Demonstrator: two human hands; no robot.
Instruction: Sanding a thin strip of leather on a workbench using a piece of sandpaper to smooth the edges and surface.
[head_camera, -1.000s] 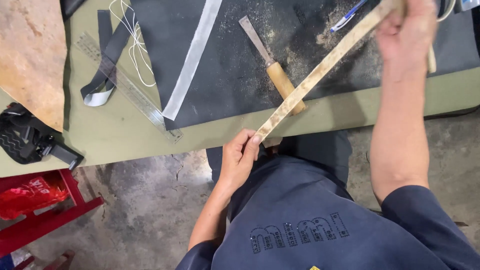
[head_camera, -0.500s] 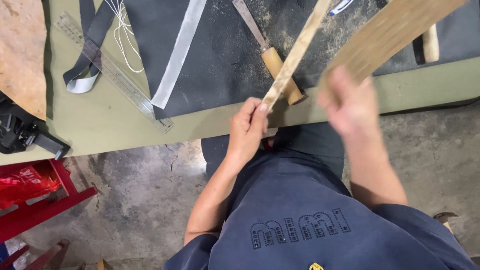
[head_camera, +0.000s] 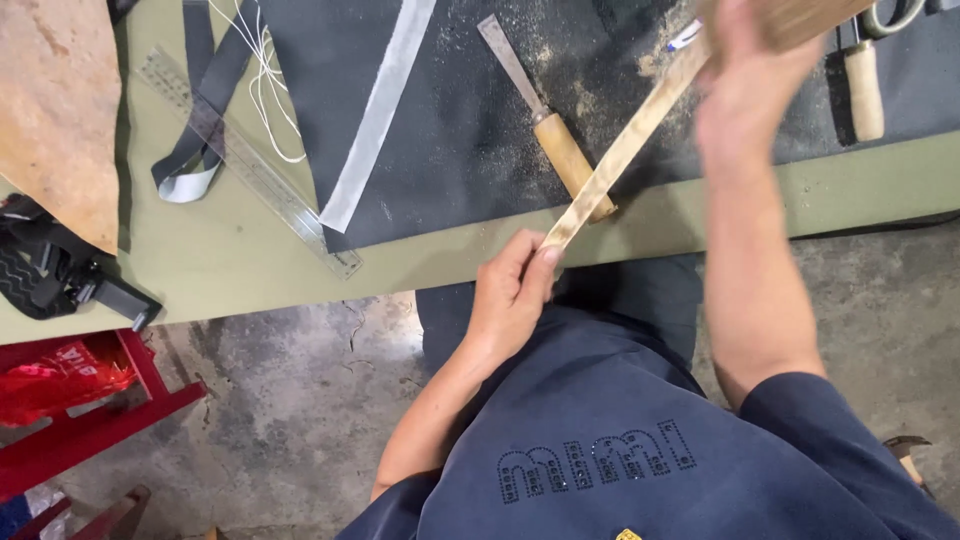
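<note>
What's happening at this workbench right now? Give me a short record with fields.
Left hand: pinches the near end of a thin wooden strip at the bench edge
Right hand: raised over the strip's far end, gripping a brownish flat piece, blurred
Beneath the strip: a wooden-handled chisel on a dark mat dusted with sawdust
Left of the mat: a clear ruler
Bench: green top

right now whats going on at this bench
A person works a thin wooden strip over the bench edge. The left hand pinches its near end, while the blurred right hand presses a wooden block on its far end. A wooden-handled chisel lies under the strip on a dusty dark mat.
</note>
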